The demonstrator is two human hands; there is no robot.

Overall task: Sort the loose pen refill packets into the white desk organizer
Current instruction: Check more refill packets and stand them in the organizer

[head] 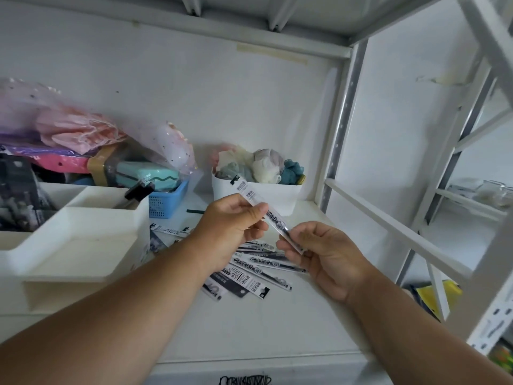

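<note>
Both hands hold one long clear pen refill packet (248,193) slanted above the shelf. My left hand (231,226) pinches its middle; my right hand (322,254) pinches its lower end. Under the hands, several more black-and-white refill packets (255,270) lie scattered on the white shelf board (249,323). The white desk organizer (83,245) with stepped compartments stands at the left, and a dark packet (136,193) sticks out of its rear compartment.
A white bin (277,195) of soft coloured items stands at the back centre. A blue mesh basket (166,201) and a pile of pink bags (69,129) sit behind the organizer. White shelf uprights and a diagonal brace (397,229) border the right side.
</note>
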